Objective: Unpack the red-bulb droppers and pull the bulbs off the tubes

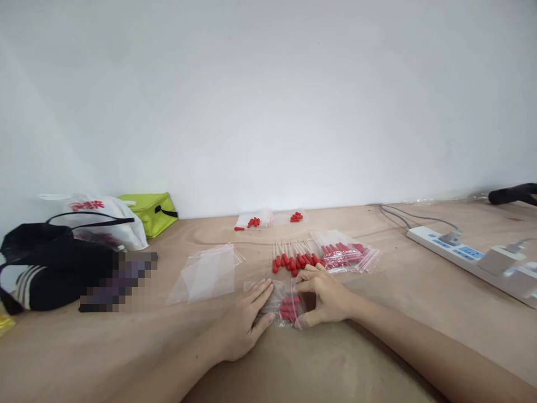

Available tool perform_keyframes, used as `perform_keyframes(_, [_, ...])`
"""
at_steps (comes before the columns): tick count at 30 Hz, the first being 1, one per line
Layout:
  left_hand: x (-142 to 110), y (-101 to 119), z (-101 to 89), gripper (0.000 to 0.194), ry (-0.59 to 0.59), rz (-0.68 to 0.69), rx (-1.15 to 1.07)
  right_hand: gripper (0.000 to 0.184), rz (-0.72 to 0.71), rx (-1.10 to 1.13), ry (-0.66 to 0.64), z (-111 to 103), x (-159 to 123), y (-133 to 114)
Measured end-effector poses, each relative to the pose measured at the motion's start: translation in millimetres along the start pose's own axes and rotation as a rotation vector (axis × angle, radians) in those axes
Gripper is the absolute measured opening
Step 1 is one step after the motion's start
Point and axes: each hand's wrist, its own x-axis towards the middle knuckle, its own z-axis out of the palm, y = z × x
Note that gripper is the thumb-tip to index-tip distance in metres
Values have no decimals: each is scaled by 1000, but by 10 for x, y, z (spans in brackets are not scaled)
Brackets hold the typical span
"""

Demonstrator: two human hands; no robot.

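Note:
A clear zip-lock bag (272,302) lies flat in front of me, with several red-bulbed droppers (289,309) inside, their bulbs toward the bag's right end. My left hand (247,316) rests on the bag's left part, fingers stretched out and spread. At its right end, by the red-lined seal, my right hand (325,294) curls thumb and fingers onto the two corners of the bag. Just beyond the right hand, loose droppers (289,258) lie in a row, thin tubes pointing away. Filled bags of droppers (344,252) are piled to their right.
Flat zip-lock bags (210,274) lie on the left. Two bags with droppers (254,222) sit near the wall, one dropper (239,228) beside them. A power strip (470,254) with plugs and cables stands right. At left are a black bag (62,268), a white plastic bag (109,218) and a green case (151,210).

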Motion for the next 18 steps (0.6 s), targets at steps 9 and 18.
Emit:
perform_keyframes(9, [7, 27, 23, 51, 84, -2, -40, 23, 65, 21, 132, 93, -26, -145])
perform_keyframes(18, [1, 42, 6, 52, 70, -11, -38, 12, 54, 146, 112, 110, 36, -118])
